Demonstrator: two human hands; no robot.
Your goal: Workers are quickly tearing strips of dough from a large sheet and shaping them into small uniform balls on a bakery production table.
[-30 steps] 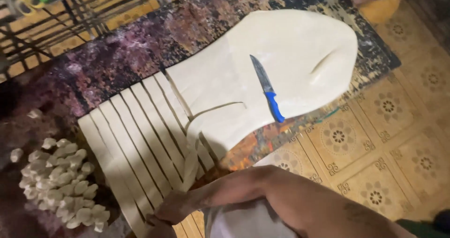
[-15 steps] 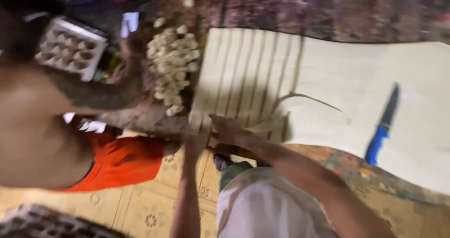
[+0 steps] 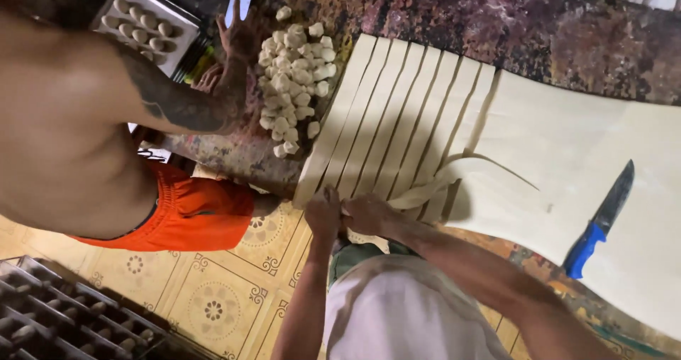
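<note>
A big pale dough sheet (image 3: pixel 582 154) lies on the dark mottled table (image 3: pixel 511 19). Its left part is cut into several long dough strips (image 3: pixel 397 119). At the table's near edge my left hand (image 3: pixel 324 214) and my right hand (image 3: pixel 367 213) are together, gripping the near ends of the strips. One loose strip (image 3: pixel 433 185) curls from my right hand across the sheet. A blue-handled knife (image 3: pixel 599 222) rests on the uncut dough to the right, apart from both hands.
A pile of small dough pieces (image 3: pixel 294 83) lies left of the strips. Another person in orange shorts (image 3: pixel 184 211) stands at the left, one hand (image 3: pixel 237 37) on the table by a tray of dough pieces (image 3: pixel 145 23). A dark rack (image 3: pixel 64 317) sits on the patterned floor tiles.
The view has swung left, bringing the other person and the tray into sight. My hands have come together at the near ends of the strips.
</note>
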